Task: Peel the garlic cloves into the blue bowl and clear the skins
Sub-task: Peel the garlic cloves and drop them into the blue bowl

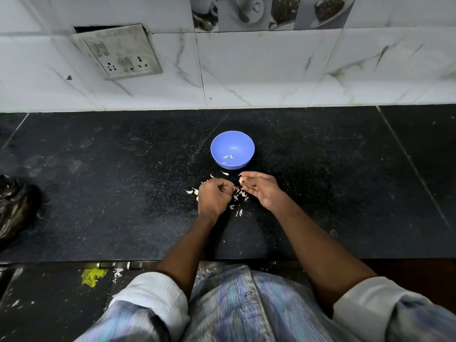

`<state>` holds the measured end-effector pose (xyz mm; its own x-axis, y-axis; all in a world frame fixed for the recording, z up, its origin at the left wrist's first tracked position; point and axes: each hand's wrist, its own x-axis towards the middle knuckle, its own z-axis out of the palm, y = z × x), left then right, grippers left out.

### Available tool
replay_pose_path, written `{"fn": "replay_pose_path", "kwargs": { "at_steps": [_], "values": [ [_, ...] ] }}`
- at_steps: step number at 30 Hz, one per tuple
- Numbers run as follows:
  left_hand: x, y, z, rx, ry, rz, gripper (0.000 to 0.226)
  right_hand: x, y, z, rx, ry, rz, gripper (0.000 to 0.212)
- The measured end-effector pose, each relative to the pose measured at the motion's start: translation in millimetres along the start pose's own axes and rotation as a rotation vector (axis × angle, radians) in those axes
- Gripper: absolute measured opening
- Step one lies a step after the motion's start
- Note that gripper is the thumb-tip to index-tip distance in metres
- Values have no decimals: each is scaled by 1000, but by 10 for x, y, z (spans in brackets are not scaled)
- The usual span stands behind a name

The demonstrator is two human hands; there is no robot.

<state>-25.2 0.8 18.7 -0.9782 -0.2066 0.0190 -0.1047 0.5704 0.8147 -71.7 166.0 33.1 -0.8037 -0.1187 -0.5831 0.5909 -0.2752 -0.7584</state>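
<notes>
On the dark surface [320, 181], blue bowl [243, 140] holds few peeled cloves [228, 156]; right grip [259, 190] pinches a clove [241, 180], left grip [214, 196] curled, contents unclear, skins [239, 195] uncleared.

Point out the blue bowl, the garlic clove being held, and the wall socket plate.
Round blue plastic bowl [223, 141], head view, bare inner wall.
Pale garlic clove [240, 180], head view, its middle.
Grimy grey socket plate [118, 51], head view, its face.

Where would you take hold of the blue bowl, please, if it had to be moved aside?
Pinch the blue bowl at its far rim, coming from above. It stands upright and open, the hands and skins crowd its near side, and peeled cloves lie near the bottom.
</notes>
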Motion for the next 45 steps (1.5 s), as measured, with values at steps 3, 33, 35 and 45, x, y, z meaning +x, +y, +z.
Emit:
{"fn": "replay_pose_path", "kwargs": {
  "at_steps": [3, 33, 35, 45],
  "values": [
    [-5, 31, 16, -113, -46, -42, 13, -7, 14, 20, -5, 2, -46, 22],
    [-76, 90, 20, -156, -10, 36, 17, -112, 40, 92, 40, 37, -38, 13],
    [-83, 96, 16, -100, -28, 72, 17, -120, 40, 77, 40, 39, -31, 13],
    [-92, 87, 32, -104, 10, 112, 19, -107, 47, 98, 124, 2, 7, 18]
  ]
}}
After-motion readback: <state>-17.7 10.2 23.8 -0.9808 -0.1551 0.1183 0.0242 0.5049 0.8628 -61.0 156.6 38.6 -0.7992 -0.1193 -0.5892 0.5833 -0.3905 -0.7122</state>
